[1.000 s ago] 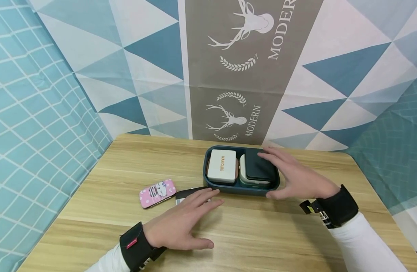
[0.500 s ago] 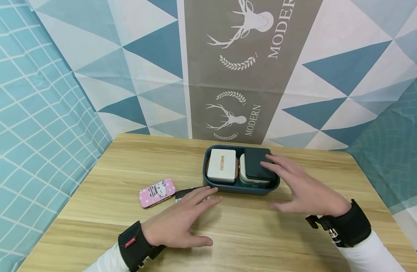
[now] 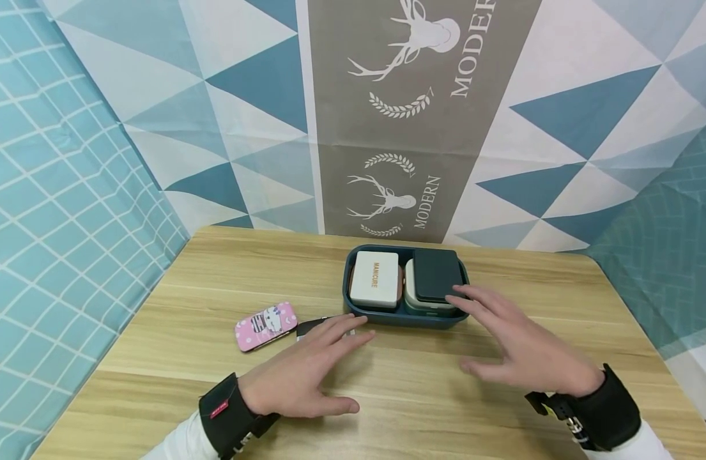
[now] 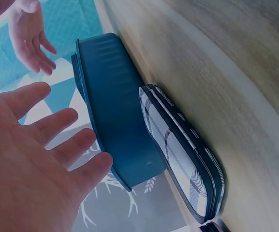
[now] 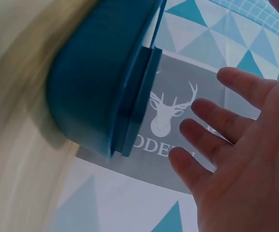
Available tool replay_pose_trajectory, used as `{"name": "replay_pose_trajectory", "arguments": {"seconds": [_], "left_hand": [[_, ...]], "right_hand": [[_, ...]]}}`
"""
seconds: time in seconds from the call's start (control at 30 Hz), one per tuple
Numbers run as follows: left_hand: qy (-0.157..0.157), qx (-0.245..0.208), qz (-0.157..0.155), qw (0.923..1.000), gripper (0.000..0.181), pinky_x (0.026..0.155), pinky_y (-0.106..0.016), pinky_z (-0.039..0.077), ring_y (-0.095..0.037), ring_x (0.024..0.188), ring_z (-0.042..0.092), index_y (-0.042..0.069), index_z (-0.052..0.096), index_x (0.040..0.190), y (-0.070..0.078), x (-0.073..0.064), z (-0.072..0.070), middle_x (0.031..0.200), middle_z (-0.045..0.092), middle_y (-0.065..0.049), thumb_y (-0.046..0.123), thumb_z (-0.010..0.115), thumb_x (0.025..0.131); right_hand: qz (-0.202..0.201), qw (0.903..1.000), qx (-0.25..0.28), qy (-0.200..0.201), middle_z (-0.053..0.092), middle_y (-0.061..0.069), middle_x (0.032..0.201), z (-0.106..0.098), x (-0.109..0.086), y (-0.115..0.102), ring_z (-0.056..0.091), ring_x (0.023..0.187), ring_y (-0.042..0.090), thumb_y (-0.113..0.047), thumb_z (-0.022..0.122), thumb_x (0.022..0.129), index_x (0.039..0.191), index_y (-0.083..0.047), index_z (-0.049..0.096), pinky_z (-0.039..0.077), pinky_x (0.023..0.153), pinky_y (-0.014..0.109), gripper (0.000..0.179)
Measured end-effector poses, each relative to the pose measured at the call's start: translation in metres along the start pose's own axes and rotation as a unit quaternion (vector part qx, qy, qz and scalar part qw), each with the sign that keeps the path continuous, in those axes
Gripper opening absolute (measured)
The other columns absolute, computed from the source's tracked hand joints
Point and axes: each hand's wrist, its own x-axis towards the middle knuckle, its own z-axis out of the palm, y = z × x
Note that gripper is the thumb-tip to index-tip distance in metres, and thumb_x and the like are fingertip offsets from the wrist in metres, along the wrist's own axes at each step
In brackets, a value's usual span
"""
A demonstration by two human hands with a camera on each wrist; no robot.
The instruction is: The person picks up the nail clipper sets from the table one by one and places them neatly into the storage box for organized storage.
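Observation:
A dark blue storage bin [image 3: 401,317] stands near the table's back edge. In its left part lies a white case marked MANICURE [image 3: 376,279]; in its right part, a dark square case [image 3: 437,275] rests on a pale green-white one. My right hand [image 3: 525,348] hovers off the bin's front right corner with fingers spread, holding nothing. My left hand [image 3: 303,374] hovers with straight fingers above a plaid case with black edging [image 4: 178,150], partly hiding it in the head view. The left wrist view shows a gap between that hand and the case.
A pink tin with a cartoon cat [image 3: 266,326] lies on the wooden table [image 3: 174,358], left of the plaid case. Patterned cloth [image 3: 260,128] hangs behind the table, with blue grid cloth [image 3: 59,211] along the left side.
My right hand has drawn back from the dark case, toward me and slightly right. My left hand and the things on the table stay nearly where they were.

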Motion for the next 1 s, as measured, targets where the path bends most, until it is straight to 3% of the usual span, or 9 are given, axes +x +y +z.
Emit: {"name": "replay_pose_trajectory", "arguments": {"seconds": [0.23, 0.37, 0.5, 0.77, 1.0], "left_hand": [[-0.005, -0.001, -0.006, 1.0000, 0.102, 0.124, -0.051, 0.030, -0.018, 0.158, 0.024, 0.035, 0.028, 0.169, -0.001, 0.000, -0.001, 0.174, 0.022, 0.005, 0.056, 0.085, 0.086], [-0.008, -0.004, -0.015, 0.9998, 0.101, 0.124, -0.050, 0.033, -0.018, 0.157, 0.026, 0.036, 0.028, 0.168, -0.001, 0.000, -0.002, 0.174, 0.022, 0.006, 0.056, 0.084, 0.087], [-0.011, -0.006, -0.023, 0.9997, 0.100, 0.122, -0.049, 0.036, -0.019, 0.156, 0.028, 0.037, 0.028, 0.168, -0.003, 0.000, -0.003, 0.174, 0.025, 0.002, 0.055, 0.084, 0.087], [-0.013, 0.001, -0.032, 0.9994, 0.097, 0.124, -0.049, 0.032, -0.021, 0.157, 0.026, 0.034, 0.032, 0.167, -0.006, -0.002, -0.005, 0.173, 0.028, -0.002, 0.055, 0.084, 0.088], [-0.012, -0.001, -0.040, 0.9991, 0.094, 0.124, -0.048, 0.032, -0.019, 0.157, 0.025, 0.032, 0.035, 0.166, -0.007, -0.002, -0.006, 0.173, 0.028, 0.000, 0.054, 0.084, 0.088]], "right_hand": [[0.014, 0.9999, -0.007, -0.006, 0.035, -0.002, 0.167, 0.011, -0.012, -0.003, 0.036, 0.150, 0.019, -0.038, 0.090, 0.085, 0.166, -0.036, 0.033, 0.048, 0.108, 0.050, 0.099], [0.013, 0.9998, -0.014, -0.002, 0.038, -0.004, 0.165, 0.019, -0.019, -0.003, 0.040, 0.147, 0.016, -0.038, 0.090, 0.085, 0.164, -0.033, 0.040, 0.049, 0.107, 0.043, 0.094], [0.006, 0.9998, -0.016, 0.006, 0.039, -0.006, 0.164, 0.027, -0.026, -0.003, 0.043, 0.145, 0.016, -0.037, 0.091, 0.084, 0.162, -0.031, 0.043, 0.051, 0.105, 0.042, 0.091], [0.000, 0.9998, -0.017, 0.007, 0.039, -0.009, 0.164, 0.039, -0.032, -0.004, 0.042, 0.146, 0.013, -0.040, 0.091, 0.084, 0.162, -0.039, 0.040, 0.052, 0.105, 0.042, 0.093], [-0.017, 0.9996, -0.012, 0.019, 0.040, -0.006, 0.164, 0.041, -0.034, -0.008, 0.042, 0.146, 0.015, -0.039, 0.090, 0.085, 0.162, -0.037, 0.041, 0.036, 0.113, 0.018, 0.091]]}}
